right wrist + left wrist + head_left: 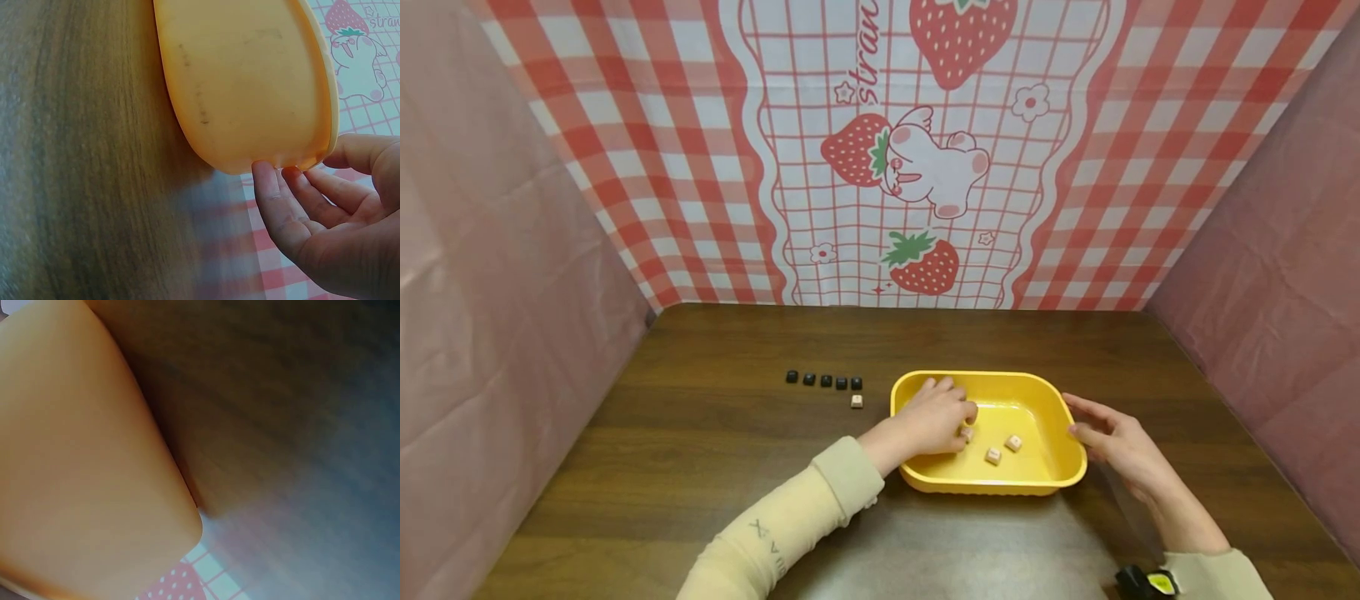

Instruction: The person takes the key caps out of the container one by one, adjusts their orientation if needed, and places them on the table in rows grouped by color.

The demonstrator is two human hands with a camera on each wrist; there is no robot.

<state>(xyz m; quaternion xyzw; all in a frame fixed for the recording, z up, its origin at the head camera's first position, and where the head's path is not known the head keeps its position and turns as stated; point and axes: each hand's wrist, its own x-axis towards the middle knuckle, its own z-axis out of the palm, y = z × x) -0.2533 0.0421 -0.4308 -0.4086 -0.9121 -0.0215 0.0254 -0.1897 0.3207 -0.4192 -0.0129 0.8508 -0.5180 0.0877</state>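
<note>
A yellow tub (985,487) stands on the table, with two beige keycaps (993,456) lying apart on its floor. My left hand (934,417) reaches inside over the tub's left part. Its thumb and index finger pinch another beige keycap (967,432), which they partly cover. At the tub's right end my right hand (1123,446) holds the rim and side. The right wrist view shows fingertips (265,178) against the tub's outer wall (250,94). In the left wrist view the tub's wall (81,456) fills the left side, and the left hand is hidden.
Left of the tub, several black keycaps (826,381) form a row on the brown table (700,467). One beige keycap (857,402) sits just below the row's right end. A strawberry-print checked cloth (925,167) rises behind the table, with pink cloth (1262,250) at both sides.
</note>
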